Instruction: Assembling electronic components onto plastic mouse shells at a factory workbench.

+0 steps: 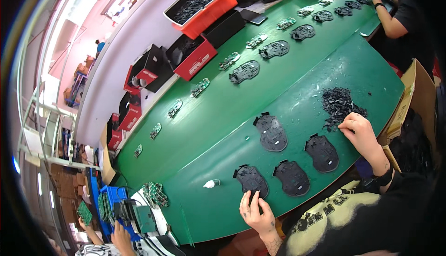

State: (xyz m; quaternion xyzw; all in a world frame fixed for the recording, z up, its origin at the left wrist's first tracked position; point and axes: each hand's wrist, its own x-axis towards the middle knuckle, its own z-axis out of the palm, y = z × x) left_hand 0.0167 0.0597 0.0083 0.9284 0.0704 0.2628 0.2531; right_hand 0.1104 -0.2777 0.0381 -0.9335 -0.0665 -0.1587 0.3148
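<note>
A black plastic shell, shaped like a computer mouse (251, 180), is touched along its near edge by the fingertips of the left hand (255, 213), whose fingers are held loosely parted. By the right hand (360, 134), the near edge of a loose heap of small, thin black pieces (337, 102) is reached; its thumb and forefinger are drawn narrowly together, and whether a piece is held between them cannot be told.

The touched shell is laid flat on a glossy green tabletop (209, 137), at the left end of a near row. Just to its right a second black shell (291, 178) is set, and a third (321, 153) is placed farther right, between that one and the right hand. A fourth, somewhat greyer shell (271, 132) is laid beyond the row.

To the left of the touched shell, a small white bottle (212, 183) is seen. Across the table, green circuit boards (200, 87) are spaced out in a long curving line, beside which black mouse-shaped bases (244, 72) are ranged. Behind them, an orange-red plastic bin (211, 18) is filled with dark parts. At lower left, a green circuit board panel (85, 213) is held by a co-worker's hand (88, 226).
</note>
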